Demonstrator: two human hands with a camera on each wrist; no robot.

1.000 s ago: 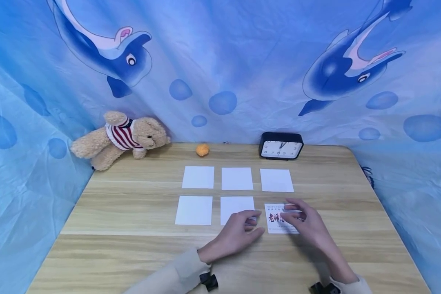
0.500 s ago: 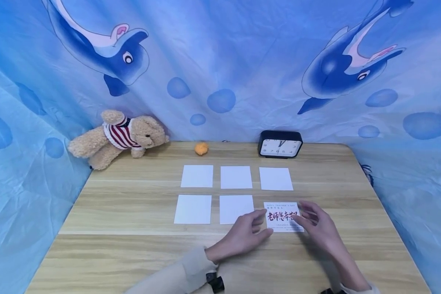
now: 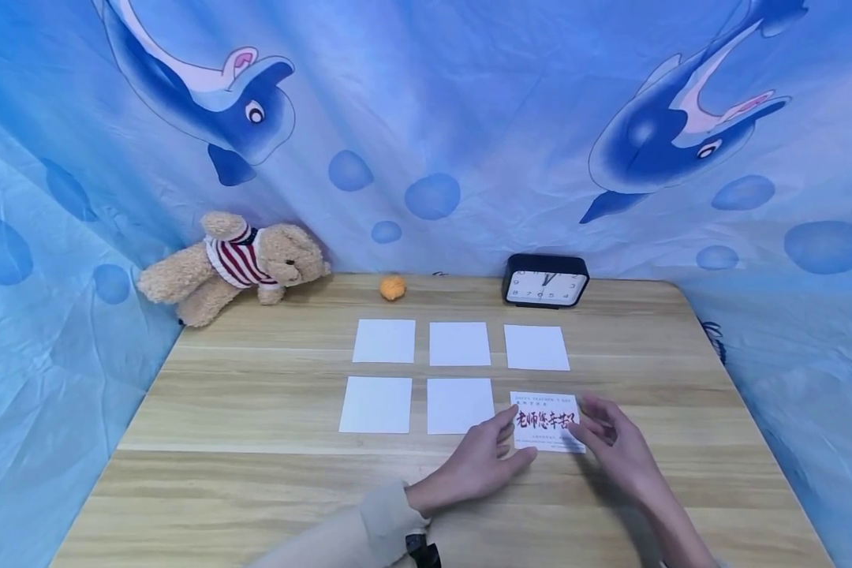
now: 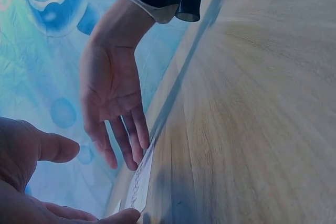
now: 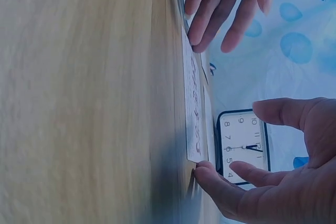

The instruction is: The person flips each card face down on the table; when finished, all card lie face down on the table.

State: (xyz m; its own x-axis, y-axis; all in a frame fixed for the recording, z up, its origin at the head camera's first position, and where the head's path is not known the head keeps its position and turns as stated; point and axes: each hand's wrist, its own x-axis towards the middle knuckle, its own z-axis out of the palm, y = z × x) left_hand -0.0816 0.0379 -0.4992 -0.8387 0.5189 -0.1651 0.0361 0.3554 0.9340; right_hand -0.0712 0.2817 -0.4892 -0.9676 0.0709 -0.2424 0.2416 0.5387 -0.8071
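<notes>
A square white card printed with red and small dark characters (image 3: 547, 420) lies flat on the wooden table, at the right end of the nearer row. My left hand (image 3: 479, 464) is at the card's left edge, fingers relaxed and thumb apart, fingertips right at the edge. On the opposite side, my right hand (image 3: 621, 451) has loosely bent fingers beside the card's right edge. The right wrist view shows the card (image 5: 193, 106) flat between both hands, one right fingertip (image 5: 202, 169) touching down near its corner. Neither hand pinches it.
Several blank white square cards (image 3: 459, 406) lie in two rows. Along the back stand a black alarm clock (image 3: 545, 282) and an orange ball (image 3: 392, 288); a teddy bear (image 3: 241, 264) lies back left. A blue dolphin-print curtain (image 3: 461, 118) surrounds the table (image 3: 255, 489).
My right hand has moved right, off the printed card to its right edge. The left hand has moved right, from over the neighbouring blank card to the printed card's left edge.
</notes>
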